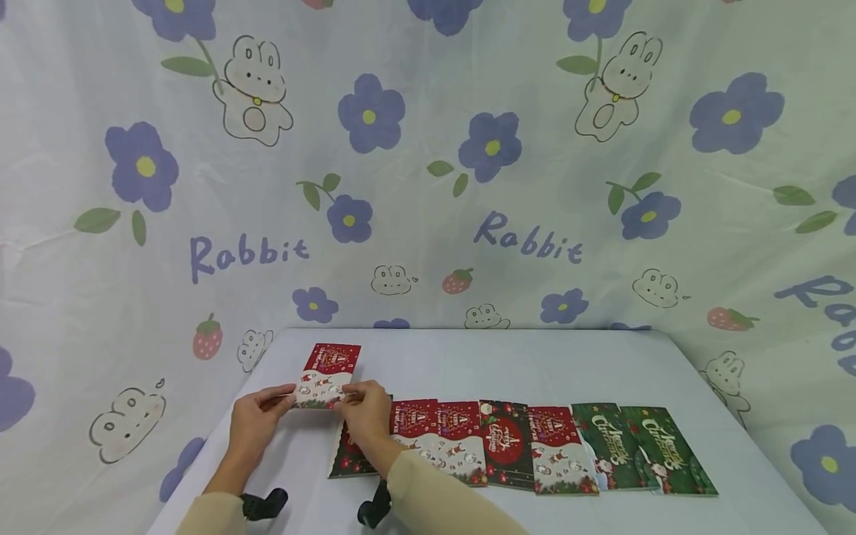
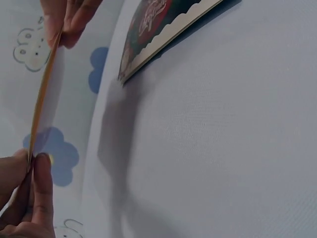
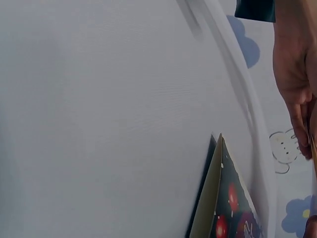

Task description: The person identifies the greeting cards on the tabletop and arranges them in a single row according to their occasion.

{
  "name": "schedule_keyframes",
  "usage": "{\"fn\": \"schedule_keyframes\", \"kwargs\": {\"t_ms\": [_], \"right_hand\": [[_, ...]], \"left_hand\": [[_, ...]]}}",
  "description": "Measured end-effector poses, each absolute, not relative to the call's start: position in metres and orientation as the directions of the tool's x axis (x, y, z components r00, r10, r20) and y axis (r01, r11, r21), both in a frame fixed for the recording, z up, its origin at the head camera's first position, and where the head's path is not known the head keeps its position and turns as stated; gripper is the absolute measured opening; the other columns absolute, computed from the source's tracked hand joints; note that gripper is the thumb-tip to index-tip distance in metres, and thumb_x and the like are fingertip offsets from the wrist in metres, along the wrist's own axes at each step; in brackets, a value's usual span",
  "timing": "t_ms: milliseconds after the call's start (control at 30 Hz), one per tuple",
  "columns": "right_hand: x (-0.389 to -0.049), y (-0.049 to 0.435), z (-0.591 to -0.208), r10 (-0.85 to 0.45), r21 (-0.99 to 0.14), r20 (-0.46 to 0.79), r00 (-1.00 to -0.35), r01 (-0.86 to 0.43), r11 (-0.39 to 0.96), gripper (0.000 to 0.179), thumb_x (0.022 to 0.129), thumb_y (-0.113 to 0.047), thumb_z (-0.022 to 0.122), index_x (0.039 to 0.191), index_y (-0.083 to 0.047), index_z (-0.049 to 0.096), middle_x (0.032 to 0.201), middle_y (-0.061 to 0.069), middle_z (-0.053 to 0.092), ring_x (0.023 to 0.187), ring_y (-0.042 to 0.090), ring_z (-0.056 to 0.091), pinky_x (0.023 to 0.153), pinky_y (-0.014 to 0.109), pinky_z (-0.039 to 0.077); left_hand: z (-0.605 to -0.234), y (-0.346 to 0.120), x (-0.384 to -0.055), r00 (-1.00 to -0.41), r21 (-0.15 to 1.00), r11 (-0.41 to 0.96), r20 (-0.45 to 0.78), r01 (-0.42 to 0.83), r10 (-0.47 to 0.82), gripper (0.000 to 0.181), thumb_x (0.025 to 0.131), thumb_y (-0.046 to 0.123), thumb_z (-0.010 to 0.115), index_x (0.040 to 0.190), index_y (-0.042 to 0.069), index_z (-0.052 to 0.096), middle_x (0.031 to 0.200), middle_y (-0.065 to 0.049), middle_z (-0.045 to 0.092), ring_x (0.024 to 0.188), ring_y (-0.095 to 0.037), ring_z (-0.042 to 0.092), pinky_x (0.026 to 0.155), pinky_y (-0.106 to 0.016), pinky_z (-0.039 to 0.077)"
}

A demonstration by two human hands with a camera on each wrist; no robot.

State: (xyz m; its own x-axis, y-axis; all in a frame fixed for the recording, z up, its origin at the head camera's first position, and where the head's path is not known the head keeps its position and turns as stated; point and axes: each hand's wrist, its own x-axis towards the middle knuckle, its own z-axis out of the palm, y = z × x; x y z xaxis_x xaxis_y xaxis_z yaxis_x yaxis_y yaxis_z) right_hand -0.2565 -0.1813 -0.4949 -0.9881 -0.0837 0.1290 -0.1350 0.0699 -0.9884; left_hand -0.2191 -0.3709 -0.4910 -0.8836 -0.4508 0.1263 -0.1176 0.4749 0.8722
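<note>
A red-and-white Christmas card (image 1: 329,371) is held up over the left part of the table, its printed front showing in the head view. My left hand (image 1: 253,427) pinches its lower left edge between thumb and fingers. At the lower right edge, my right hand (image 1: 366,420) pinches it too. The left wrist view shows the card (image 2: 42,99) edge-on, stretched between both hands. Beneath the right hand lies a dark card with red (image 1: 349,455), partly hidden by that hand; it also shows in the right wrist view as a dark card (image 3: 233,208) with a raised edge.
Right of the hands, a row of Christmas cards runs across the white table (image 1: 508,364): red-and-white cards (image 1: 461,442), a dark card with a red circle (image 1: 506,442), another red card (image 1: 562,453) and green cards (image 1: 669,453). Behind hangs a rabbit-print curtain (image 1: 414,178).
</note>
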Motion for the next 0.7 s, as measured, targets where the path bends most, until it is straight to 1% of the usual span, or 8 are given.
{"fn": "schedule_keyframes", "kwargs": {"t_ms": [133, 200, 267, 367, 467, 600, 700], "right_hand": [[-0.265, -0.186, -0.495, -0.073, -0.981, 0.158, -0.985, -0.165, 0.107, 0.022, 0.082, 0.008, 0.082, 0.101, -0.002, 0.081, 0.086, -0.003, 0.066, 0.074, 0.001, 0.059, 0.066, 0.019, 0.053], [-0.270, -0.188, -0.495, -0.067, -0.977, 0.168, -0.984, -0.175, 0.124, 0.022, 0.082, 0.009, 0.080, 0.101, -0.001, 0.081, 0.087, -0.002, 0.066, 0.074, 0.001, 0.058, 0.066, 0.019, 0.053], [-0.274, -0.190, -0.496, -0.061, -0.972, 0.179, -0.982, -0.186, 0.143, 0.022, 0.082, 0.010, 0.078, 0.101, 0.000, 0.081, 0.088, -0.001, 0.066, 0.075, 0.002, 0.057, 0.066, 0.019, 0.052], [-0.280, -0.192, -0.496, -0.052, -0.969, 0.189, -0.981, -0.194, 0.154, 0.022, 0.082, 0.011, 0.078, 0.101, 0.002, 0.081, 0.087, 0.000, 0.065, 0.076, 0.002, 0.057, 0.066, 0.019, 0.051], [-0.287, -0.196, -0.497, -0.039, -0.966, 0.194, -0.980, -0.198, 0.167, 0.021, 0.082, 0.012, 0.078, 0.101, 0.002, 0.081, 0.085, 0.000, 0.065, 0.075, 0.002, 0.056, 0.065, 0.019, 0.051], [-0.296, -0.201, -0.498, -0.013, -0.961, 0.204, -0.979, -0.203, 0.189, 0.020, 0.081, 0.011, 0.080, 0.099, 0.002, 0.082, 0.082, 0.003, 0.069, 0.073, 0.003, 0.058, 0.066, 0.020, 0.052], [-0.302, -0.206, -0.500, -0.004, -0.959, 0.199, -0.980, -0.195, 0.206, 0.020, 0.081, 0.011, 0.080, 0.099, 0.001, 0.082, 0.080, 0.003, 0.071, 0.074, 0.004, 0.060, 0.067, 0.021, 0.053]], "left_hand": [[-0.488, -0.371, -0.223, -0.880, 0.858, 0.497, 0.129, -0.133, -0.457, 0.028, 0.102, 0.000, 0.067, 0.129, -0.005, 0.071, 0.130, -0.027, 0.067, 0.098, -0.017, 0.067, 0.075, -0.018, 0.056], [-0.487, -0.370, -0.226, -0.879, 0.859, 0.493, 0.121, -0.140, -0.462, 0.029, 0.102, -0.001, 0.066, 0.130, -0.005, 0.070, 0.131, -0.028, 0.066, 0.105, -0.026, 0.066, 0.075, -0.016, 0.055], [-0.487, -0.368, -0.228, -0.875, 0.861, 0.485, 0.109, -0.154, -0.471, 0.029, 0.102, -0.002, 0.064, 0.131, -0.005, 0.069, 0.133, -0.027, 0.065, 0.111, -0.031, 0.064, 0.074, -0.012, 0.053], [-0.486, -0.367, -0.235, -0.874, 0.860, 0.486, 0.111, -0.154, -0.473, 0.030, 0.103, -0.002, 0.063, 0.132, -0.005, 0.068, 0.133, -0.027, 0.064, 0.112, -0.033, 0.061, 0.072, -0.009, 0.050], [-0.487, -0.366, -0.243, -0.869, 0.860, 0.487, 0.119, -0.151, -0.481, 0.029, 0.103, -0.002, 0.062, 0.132, -0.005, 0.069, 0.132, -0.027, 0.064, 0.109, -0.032, 0.059, 0.070, -0.010, 0.049], [-0.488, -0.366, -0.252, -0.850, 0.863, 0.482, 0.137, -0.149, -0.508, 0.027, 0.103, -0.003, 0.062, 0.128, -0.005, 0.071, 0.130, -0.025, 0.066, 0.108, -0.031, 0.061, 0.069, -0.009, 0.048], [-0.489, -0.367, -0.257, -0.826, 0.867, 0.478, 0.161, -0.144, -0.541, 0.024, 0.102, -0.004, 0.063, 0.123, -0.006, 0.073, 0.127, -0.026, 0.067, 0.109, -0.034, 0.064, 0.068, -0.008, 0.048]]}}
